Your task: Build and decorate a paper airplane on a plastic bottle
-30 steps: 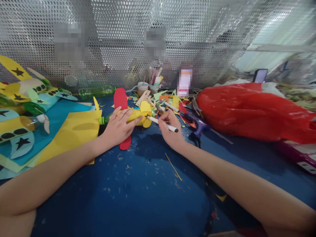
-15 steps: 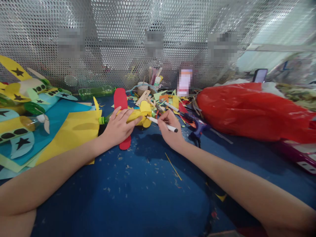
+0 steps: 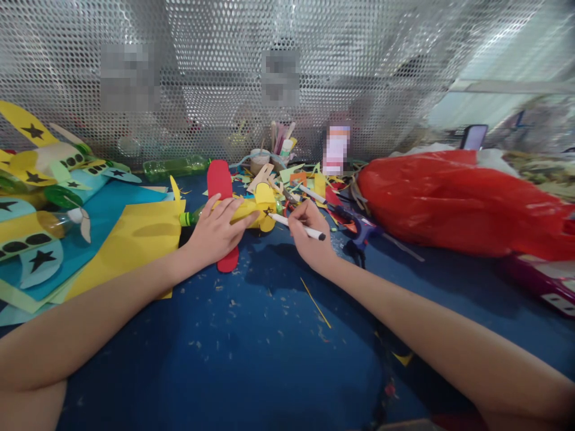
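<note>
A toy airplane, made from a bottle wrapped in yellow paper, lies on the blue table with its green cap end to the left. Across its body runs a red wing. My left hand lies over the body and wing, fingers wrapped on it and holding it down. In my right hand is a white marker with a dark rear end, pinched between thumb and fingers. The marker's tip meets the yellow tail piece, where a small black star outline shows.
Finished bottle planes with black stars crowd the left, beside yellow paper and blue sheets. Behind are paper scraps, a green bottle and a cup of sticks. A purple glue gun and red plastic bag sit right.
The marker and my right hand have shifted very slightly at the star. My left hand and the toy airplane stay in place.
</note>
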Action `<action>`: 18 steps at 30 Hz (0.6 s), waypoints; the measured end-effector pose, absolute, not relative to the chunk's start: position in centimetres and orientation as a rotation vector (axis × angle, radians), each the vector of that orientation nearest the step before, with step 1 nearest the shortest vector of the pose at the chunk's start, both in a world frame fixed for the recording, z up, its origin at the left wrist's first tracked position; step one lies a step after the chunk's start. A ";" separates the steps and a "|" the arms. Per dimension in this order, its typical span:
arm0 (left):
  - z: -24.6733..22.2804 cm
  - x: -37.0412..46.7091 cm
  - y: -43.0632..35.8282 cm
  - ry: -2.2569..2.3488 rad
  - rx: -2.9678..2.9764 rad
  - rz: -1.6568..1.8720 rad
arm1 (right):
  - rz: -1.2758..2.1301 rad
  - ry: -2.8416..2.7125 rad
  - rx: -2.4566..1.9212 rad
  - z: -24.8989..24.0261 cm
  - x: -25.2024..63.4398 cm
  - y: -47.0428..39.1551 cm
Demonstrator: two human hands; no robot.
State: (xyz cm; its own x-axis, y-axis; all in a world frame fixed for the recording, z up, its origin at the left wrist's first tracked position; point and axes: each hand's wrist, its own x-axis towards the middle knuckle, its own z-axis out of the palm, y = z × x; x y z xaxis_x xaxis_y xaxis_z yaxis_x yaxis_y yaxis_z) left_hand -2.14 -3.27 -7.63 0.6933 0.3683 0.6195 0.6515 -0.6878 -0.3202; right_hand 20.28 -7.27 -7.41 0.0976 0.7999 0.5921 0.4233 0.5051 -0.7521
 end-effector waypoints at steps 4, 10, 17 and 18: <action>-7.6 -2.1 -3.3 -0.791 -2.392 -0.708 | 0.380 -1.534 -1.092 -7.4 20.3 -7.2; -7.5 -2.1 -3.4 -0.796 -2.406 -0.724 | 0.382 -1.534 -1.093 -7.4 20.4 -7.3; -7.5 -2.1 -3.4 -0.814 -2.424 -0.725 | 0.410 -1.539 -1.101 -7.6 20.5 -7.3; -7.5 -2.1 -3.4 -0.814 -2.424 -0.723 | 0.403 -1.539 -1.101 -7.5 20.4 -7.3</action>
